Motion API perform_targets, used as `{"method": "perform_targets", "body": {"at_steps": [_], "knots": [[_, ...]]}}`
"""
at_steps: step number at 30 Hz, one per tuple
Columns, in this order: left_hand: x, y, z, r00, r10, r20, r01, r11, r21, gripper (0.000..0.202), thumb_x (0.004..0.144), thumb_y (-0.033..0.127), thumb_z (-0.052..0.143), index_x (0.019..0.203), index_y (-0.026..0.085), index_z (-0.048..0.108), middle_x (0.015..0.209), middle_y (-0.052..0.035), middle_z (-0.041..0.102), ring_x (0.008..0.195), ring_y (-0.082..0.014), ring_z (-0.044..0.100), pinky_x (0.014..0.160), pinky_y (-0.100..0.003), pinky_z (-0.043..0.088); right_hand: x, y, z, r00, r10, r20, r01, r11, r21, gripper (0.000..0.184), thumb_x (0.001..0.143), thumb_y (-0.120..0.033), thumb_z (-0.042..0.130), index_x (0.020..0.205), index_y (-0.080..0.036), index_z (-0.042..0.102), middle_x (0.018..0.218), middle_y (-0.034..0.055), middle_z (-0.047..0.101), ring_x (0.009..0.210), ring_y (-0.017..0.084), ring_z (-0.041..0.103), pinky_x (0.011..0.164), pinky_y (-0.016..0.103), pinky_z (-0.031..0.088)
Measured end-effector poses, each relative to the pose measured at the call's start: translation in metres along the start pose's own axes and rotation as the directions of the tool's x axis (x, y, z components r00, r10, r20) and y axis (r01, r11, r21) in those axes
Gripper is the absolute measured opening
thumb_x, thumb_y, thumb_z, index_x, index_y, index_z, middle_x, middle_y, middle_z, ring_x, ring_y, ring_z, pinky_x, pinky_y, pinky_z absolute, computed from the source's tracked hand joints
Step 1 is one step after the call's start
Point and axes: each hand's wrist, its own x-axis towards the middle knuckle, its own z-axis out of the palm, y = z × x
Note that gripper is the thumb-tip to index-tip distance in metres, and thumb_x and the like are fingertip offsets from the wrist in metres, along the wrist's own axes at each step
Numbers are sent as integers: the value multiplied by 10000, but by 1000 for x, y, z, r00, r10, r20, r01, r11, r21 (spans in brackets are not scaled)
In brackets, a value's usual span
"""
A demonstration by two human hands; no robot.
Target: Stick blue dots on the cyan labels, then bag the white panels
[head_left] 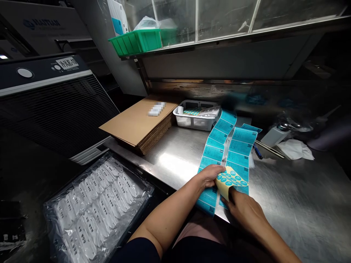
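Left hand point(210, 175) pinches the yellow sticker sheet point(229, 181) at its fingertips; right hand point(245, 210) grips the sheet's lower corner from beneath; blue label strips point(219, 142) lie under both hands on the steel table point(287, 197); a firm bend in the sheet should, I judge, lift a sticker's edge cleanly

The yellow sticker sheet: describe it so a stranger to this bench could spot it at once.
On the steel worktop, two strips of teal labels run toward the near edge. At their near end, the left hand grips a small curled sheet, and the right hand meets its lower edge. It alone has a yellow backing with round teal stickers; the strips' labels are rectangular.
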Motion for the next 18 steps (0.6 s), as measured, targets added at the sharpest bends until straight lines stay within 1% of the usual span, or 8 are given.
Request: {"method": "perform_targets", "body": {"at_steps": [3,6,9,11,13,15,17,18], "knots": [[-3,-1,0,1000,22,14,-22,999,42,136,742,220,664,806,102,646,768,-63,685,702,-143,648,704,-261,511,-3,3,3,1000,15,-24,-14,999,33,224,902,-310,379,923,-226,585,816,102,681,711,264,652,558,310,333],[-7,-2,0,998,36,43,-40,994,98,214,709,291,704,805,107,654,763,-60,687,710,-151,644,738,-282,501,-14,18,0,1000,-10,-28,14,993,119,243,924,-331,353,967,-248,577,909,54,686,805,225,649,643,303,401],[-10,-3,2,996,32,82,-46,985,168,286,660,351,745,783,107,659,761,-63,692,705,-162,636,741,-298,489,-27,40,-16,999,-19,-50,31,968,250,247,928,-410,366,868,-254,548,774,-4,639,715,176,604,643,274,415],[-11,-4,2,995,29,99,-50,975,218,311,638,377,760,756,109,657,758,-65,694,695,-166,631,725,-302,479,-31,52,-31,990,70,-125,-33,960,278,261,919,-449,391,805,-257,525,670,-28,579,624,161,552,600,274,400],[-12,-5,2,994,28,107,-56,963,265,322,632,398,763,736,114,652,739,-58,691,675,-164,623,702,-300,469,-28,57,-43,961,137,-239,-65,956,286,240,905,-469,429,835,-269,542,724,-32,597,641,155,551,599,276,405],[-12,-4,2,993,29,113,-62,951,304,319,633,407,757,717,119,648,707,-42,678,641,-152,607,670,-291,457,-20,55,-48,945,82,-318,19,953,303,224,899,-481,457,929,-292,573,885,-28,629,731,153,574,641,274,430],[-12,-4,1,992,29,123,-68,942,330,309,636,408,747,698,124,641,681,-26,663,609,-136,586,638,-276,440,-9,50,-46,939,-18,-344,125,948,292,231,901,-484,480,1031,-326,587,1003,-29,618,819,152,583,681,272,443],[-13,-4,1,991,29,129,-71,939,337,303,635,404,744,691,125,639,675,-21,658,599,-130,578,628,-270,434,-4,48,-44,938,-50,-343,151,950,273,232,904,-481,488,1058,-340,589,1013,-31,609,833,150,581,684,272,443]]}}
